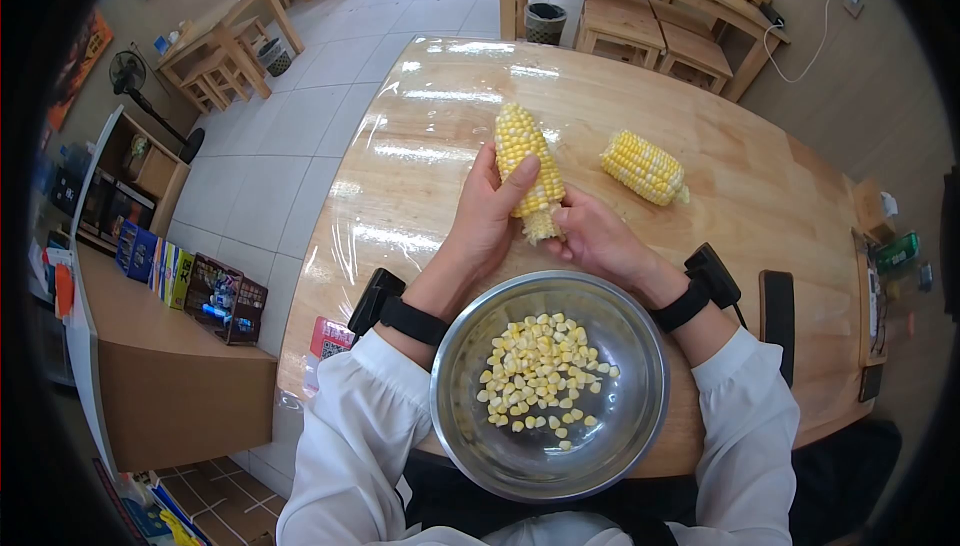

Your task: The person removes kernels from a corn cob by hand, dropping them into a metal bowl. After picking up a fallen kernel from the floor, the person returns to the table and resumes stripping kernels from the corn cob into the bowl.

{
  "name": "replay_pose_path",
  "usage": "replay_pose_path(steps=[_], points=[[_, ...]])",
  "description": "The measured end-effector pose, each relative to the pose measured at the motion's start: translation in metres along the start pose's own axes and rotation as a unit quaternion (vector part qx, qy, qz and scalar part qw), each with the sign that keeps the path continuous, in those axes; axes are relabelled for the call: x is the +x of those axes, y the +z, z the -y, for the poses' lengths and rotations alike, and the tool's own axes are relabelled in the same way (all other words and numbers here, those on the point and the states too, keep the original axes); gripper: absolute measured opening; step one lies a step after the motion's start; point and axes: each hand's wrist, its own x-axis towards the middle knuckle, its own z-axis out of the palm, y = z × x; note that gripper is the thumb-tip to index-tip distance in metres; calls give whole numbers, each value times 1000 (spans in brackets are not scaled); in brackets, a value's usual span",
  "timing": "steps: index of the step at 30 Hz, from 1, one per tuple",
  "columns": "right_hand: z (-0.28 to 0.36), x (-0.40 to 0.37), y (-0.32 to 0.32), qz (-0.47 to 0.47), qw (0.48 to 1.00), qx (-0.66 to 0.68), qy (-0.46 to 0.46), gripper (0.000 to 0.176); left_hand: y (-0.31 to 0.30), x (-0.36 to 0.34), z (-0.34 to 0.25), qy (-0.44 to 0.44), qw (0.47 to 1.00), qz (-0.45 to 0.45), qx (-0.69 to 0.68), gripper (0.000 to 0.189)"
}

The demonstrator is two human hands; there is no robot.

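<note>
An ear of yellow and white corn (520, 146) is held tilted above the table, just beyond a steel bowl. My left hand (487, 208) wraps round its left side, with the thumb across the kernels. At the ear's lower end, where bare cob shows, the fingers of my right hand (598, 234) close on it. Loose kernels (540, 366) lie in the metal bowl (450, 421) near my body. A second, shorter piece of corn (643, 168) rests on the table to the right of my hands.
The wooden table (400, 206) has a glossy cover. A black flat object (776, 326) lies at the right, and a pink card with a code (328, 346) at the left edge. A green can (897, 252) stands far right. Shelves and a fan (128, 73) are left.
</note>
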Motion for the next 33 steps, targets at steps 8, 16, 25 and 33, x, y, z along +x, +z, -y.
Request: replay_pose_path(steps=[8, 16, 25, 33], points=[[3, -4, 4, 40, 996, 78, 3, 28, -4, 2, 4, 6, 999, -17, 35, 44], [4, -5, 3, 8, 1000, -13, 1, 36, -2, 0, 8, -20, 997, 23, 69, 49], [1, -7, -6, 31, 989, 141, 23, 33, -6, 3, 10, -15, 998, 28, 54, 44], [7, -6, 0, 2, 999, 13, 41, 24, -6, 3, 7, 6, 995, 26, 101, 44]])
